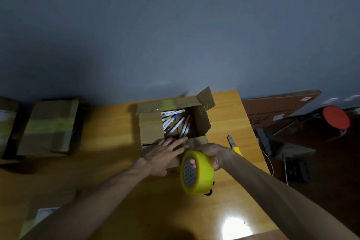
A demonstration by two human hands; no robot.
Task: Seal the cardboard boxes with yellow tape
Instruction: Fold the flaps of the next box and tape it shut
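We work at a wooden table [109,122]. The open cardboard box [151,126] stands at the middle of the table's far side, its flaps up and pens [176,123] lying loose inside. Our left hand [165,154] rests flat on the box's near flap, fingers straight and a little spread, the tips reaching the edge of the opening. Our right hand [216,155] grips the roll of yellow tape [200,173] just in front of the box, clear of the table, the fingers curled round its rim and one fingertip showing inside the core. A knife with a yellow handle [234,145] lies on the table just right of the box. Well to the left lies a closed box [48,128] with a yellow strip across its top.
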